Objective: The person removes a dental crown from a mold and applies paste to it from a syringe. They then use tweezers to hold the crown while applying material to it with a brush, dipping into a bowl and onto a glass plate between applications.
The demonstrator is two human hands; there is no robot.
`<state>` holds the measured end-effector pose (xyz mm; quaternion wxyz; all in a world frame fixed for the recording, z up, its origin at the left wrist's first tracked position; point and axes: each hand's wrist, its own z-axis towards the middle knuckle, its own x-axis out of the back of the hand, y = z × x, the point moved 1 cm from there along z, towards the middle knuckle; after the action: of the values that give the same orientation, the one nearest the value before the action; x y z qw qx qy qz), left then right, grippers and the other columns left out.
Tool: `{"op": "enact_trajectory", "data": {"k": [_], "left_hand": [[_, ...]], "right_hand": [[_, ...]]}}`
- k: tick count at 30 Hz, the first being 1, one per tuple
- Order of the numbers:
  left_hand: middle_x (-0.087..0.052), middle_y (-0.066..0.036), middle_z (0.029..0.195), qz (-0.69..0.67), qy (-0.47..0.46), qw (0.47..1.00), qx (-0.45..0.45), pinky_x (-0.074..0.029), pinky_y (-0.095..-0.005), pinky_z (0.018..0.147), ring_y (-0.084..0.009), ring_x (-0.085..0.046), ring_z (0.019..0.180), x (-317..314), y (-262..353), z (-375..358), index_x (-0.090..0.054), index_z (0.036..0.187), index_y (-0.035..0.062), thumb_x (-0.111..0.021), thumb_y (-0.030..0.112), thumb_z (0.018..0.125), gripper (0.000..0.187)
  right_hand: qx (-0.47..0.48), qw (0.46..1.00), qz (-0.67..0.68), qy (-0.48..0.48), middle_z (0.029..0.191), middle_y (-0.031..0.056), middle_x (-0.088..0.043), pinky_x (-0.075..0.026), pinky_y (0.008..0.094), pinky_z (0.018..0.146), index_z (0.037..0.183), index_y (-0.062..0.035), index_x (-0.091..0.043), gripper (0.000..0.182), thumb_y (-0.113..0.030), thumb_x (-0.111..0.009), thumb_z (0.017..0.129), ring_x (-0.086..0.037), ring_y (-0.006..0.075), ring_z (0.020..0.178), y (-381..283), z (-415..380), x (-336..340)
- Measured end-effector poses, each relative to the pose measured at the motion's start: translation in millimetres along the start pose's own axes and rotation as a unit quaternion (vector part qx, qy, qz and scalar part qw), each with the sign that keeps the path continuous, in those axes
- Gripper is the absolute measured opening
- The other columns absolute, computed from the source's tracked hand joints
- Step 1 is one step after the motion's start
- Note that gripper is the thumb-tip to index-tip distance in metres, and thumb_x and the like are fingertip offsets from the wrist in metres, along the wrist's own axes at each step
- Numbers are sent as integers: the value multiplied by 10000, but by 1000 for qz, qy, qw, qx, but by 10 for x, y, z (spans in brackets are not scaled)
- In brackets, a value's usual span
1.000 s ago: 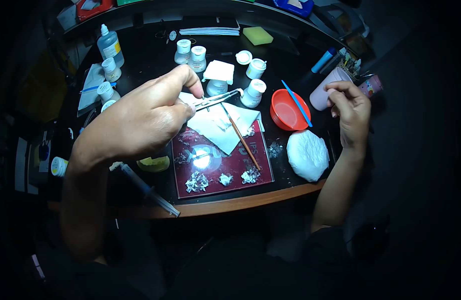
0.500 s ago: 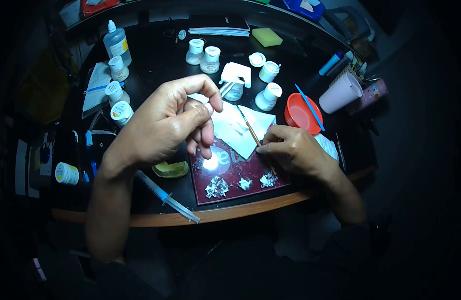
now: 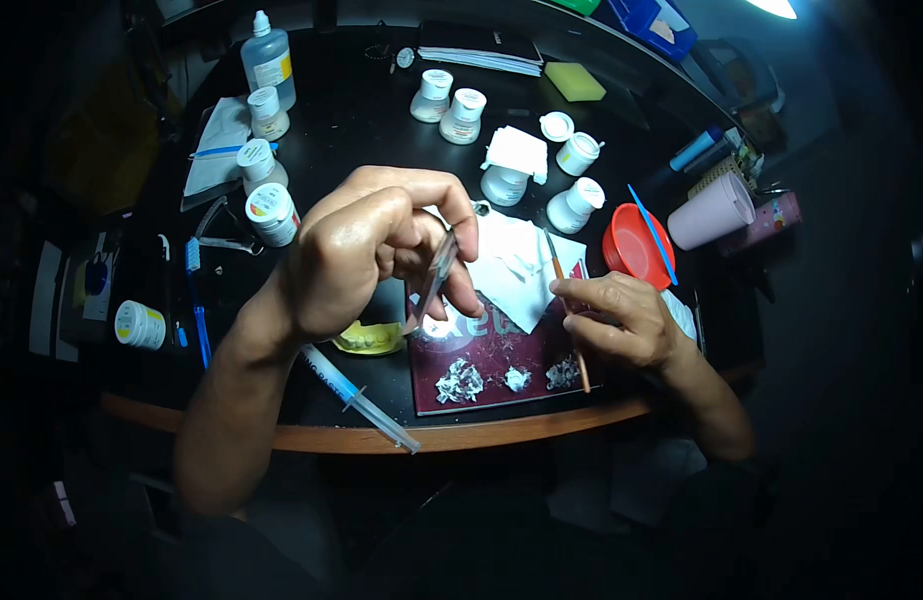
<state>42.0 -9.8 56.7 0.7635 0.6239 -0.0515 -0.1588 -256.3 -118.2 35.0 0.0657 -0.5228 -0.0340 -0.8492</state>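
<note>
Left hand (image 3: pixel 366 235) grasping tweezers (image 3: pixel 437 276), lower end toward 7 o'clock, raised above left side of maroon board (image 3: pixel 501 348). Right hand (image 3: pixel 626 320) gripping brush (image 3: pixel 579 358), dark tip between 11 and 12 o'clock, over board's right side. White tissue (image 3: pixel 511 285) across board's top; three crumpled lumps (image 3: pixel 459 382) along lower edge. Red bowl (image 3: pixel 633 248) at 12 o'clock from right hand; syringe (image 3: pixel 366 407) at 6 o'clock from left hand, on dark tabletop (image 3: pixel 351 115).

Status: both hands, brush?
Left hand holds tweezers. Right hand pinches brush over maroon board. Crumpled silvery scrap close by brush's lower end.
</note>
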Motion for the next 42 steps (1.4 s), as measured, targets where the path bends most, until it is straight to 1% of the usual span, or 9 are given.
{"op": "enact_trajectory", "data": {"k": [3, 5, 11, 19, 21, 27, 36, 39, 42], "left_hand": [[-671, -176, 822, 2, 8, 1000, 17, -585, -277, 657, -278, -762, 826, -11, 74, -3, -596, 948, -96, -330, 48, 836, 322], [-686, -166, 786, 26, 37, 999, 9, -580, -275, 675, -261, -763, 835, -74, 76, -15, -595, 971, -86, -358, 17, 800, 309], [-741, -176, 866, 50, 6, 999, -19, -566, -261, 807, -207, -750, 902, -92, 60, -62, -574, 1069, -75, -472, -43, 887, 212], [-735, -129, 856, 119, 64, 986, -102, -610, -309, 846, -187, -746, 855, -189, 16, -81, -592, 1126, -31, -605, 72, 1014, 153], [-720, -140, 941, 93, 94, 981, -143, -577, -220, 615, -143, -732, 813, -166, -57, -81, -654, 1132, -46, -634, 58, 997, 171], [-742, -146, 905, 189, 107, 969, -122, -459, -181, 464, -95, -688, 695, -83, 5, -136, -732, 1141, -18, -671, 76, 980, 196], [-755, -134, 952, 186, 180, 947, -188, -575, -214, 724, -116, -712, 824, -133, 92, -417, -719, 1123, -59, -713, -53, 907, 216], [-738, -148, 964, 130, 241, 910, -311, -584, -239, 744, -141, -715, 835, -329, -97, -665, -662, 1157, -87, -689, -61, 920, 239], [-716, -172, 870, 237, 255, 860, -372, -559, -298, 746, -191, -692, 776, -702, -234, -818, -565, 1190, -46, -611, 19, 983, 221]], "right_hand": [[-41, 994, 34, 92, 1194, 287, -648, -593, 329, 705, 1126, -22, -540, 236, 44, -643, 923, -715, 261, 840, -53, -142, 49], [-131, 928, 73, 340, 1156, 272, -628, -613, 324, 782, 1175, 2, -461, 231, 61, -568, 979, -709, 226, 891, -78, -127, 98], [-461, 808, 148, 335, 1106, 174, -652, -602, 279, 827, 1130, 61, -528, 147, 80, -533, 985, -699, 163, 912, 122, -553, 329], [-382, 815, 15, 436, 1125, 218, -691, -579, 255, 773, 1174, 38, -549, 194, 47, -576, 982, -710, 175, 899, -427, -753, 599], [-389, 814, -6, 432, 1126, 219, -680, -583, 259, 781, 1157, 41, -551, 196, 65, -591, 967, -711, 177, 888, -617, -961, 553], [-469, 768, -59, 432, 1020, 179, -673, -560, 233, 688, 1019, 30, -564, 99, 45, -636, 952, -673, 138, 775, -1039, -1377, 437], [-387, 660, 114, 634, 837, 215, -678, -502, 261, 557, 1113, 77, -574, 341, -211, -404, 1045, -634, 214, 627, -1149, -861, 247], [-397, 699, 167, 571, 954, 261, -709, -510, 286, 608, 1243, 83, -584, 399, -213, -413, 1038, -693, 268, 736, -1170, -661, -84], [-335, 763, 225, 504, 887, 165, -659, -489, 272, 673, 1069, 15, -581, 153, -14, -606, 921, -641, 195, 751, -1235, -211, -305]]}}
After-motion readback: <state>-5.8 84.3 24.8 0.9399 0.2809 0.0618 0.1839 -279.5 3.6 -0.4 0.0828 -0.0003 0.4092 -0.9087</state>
